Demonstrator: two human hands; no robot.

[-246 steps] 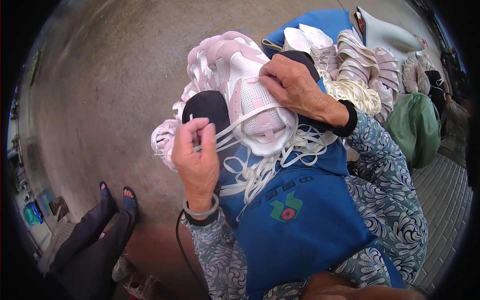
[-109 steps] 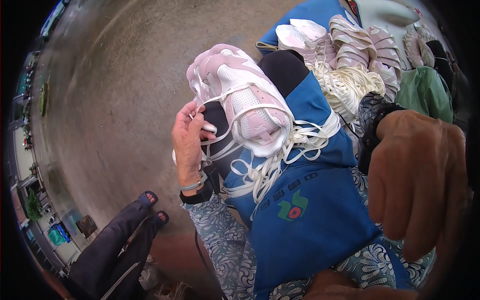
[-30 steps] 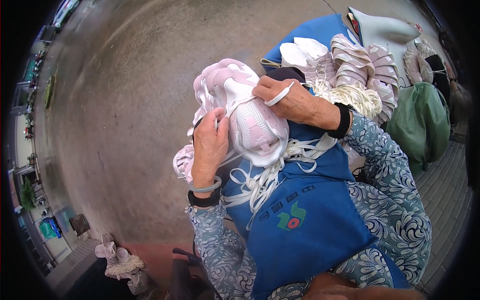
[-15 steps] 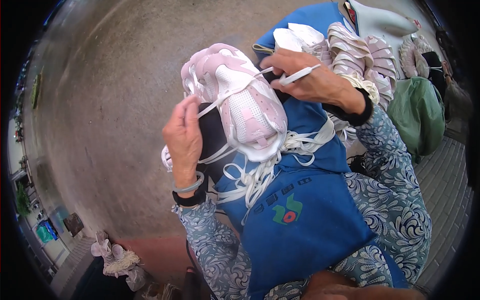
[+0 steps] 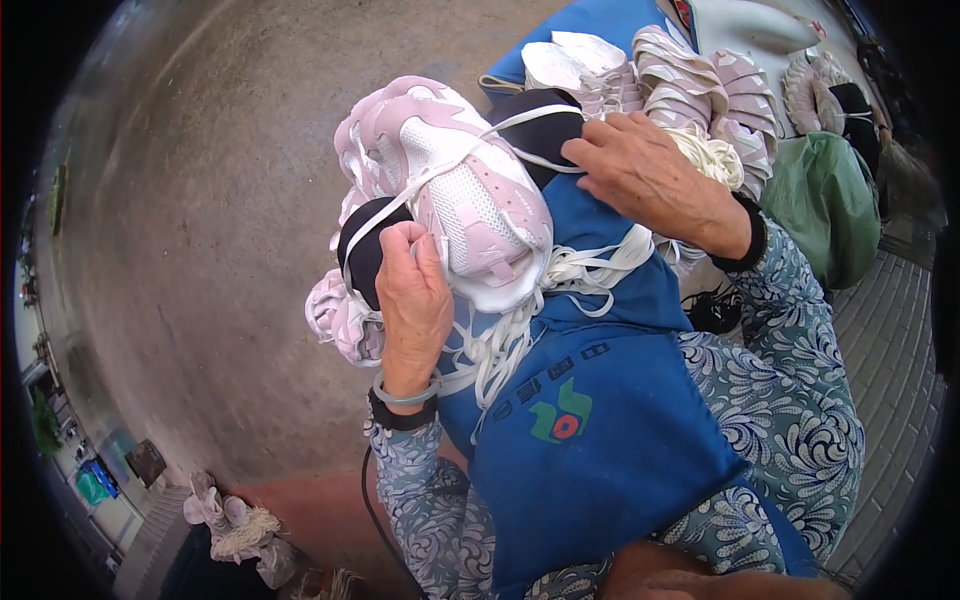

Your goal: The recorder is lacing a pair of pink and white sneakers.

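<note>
A pink-and-white sneaker upper [image 5: 475, 205] rests over my lap, with a white shoelace [image 5: 440, 172] running across it. At the near left of the upper, my left hand [image 5: 415, 310] pinches one side of the lace, its fingertips close to the mesh. My right hand [image 5: 665, 180] is closed on the lace's other side, right of the upper, over a rounded black shape [image 5: 545, 130]. Bundled white laces [image 5: 500, 350] lie on my blue apron [image 5: 600, 470] just below the upper. The fingertips partly hide the lace ends.
Stacked pink-and-white uppers [image 5: 680, 85] stand at the far right, beside a loose pile of cream laces [image 5: 705, 155] and a green bag [image 5: 825, 205]. Another pink upper [image 5: 340, 315] sits left of my left hand. More pieces [image 5: 235, 525] lie at the lower left.
My left hand has moved right and nearer to the upper. My right hand has shifted right and down, and the lace now loops out past both sides of the upper.
</note>
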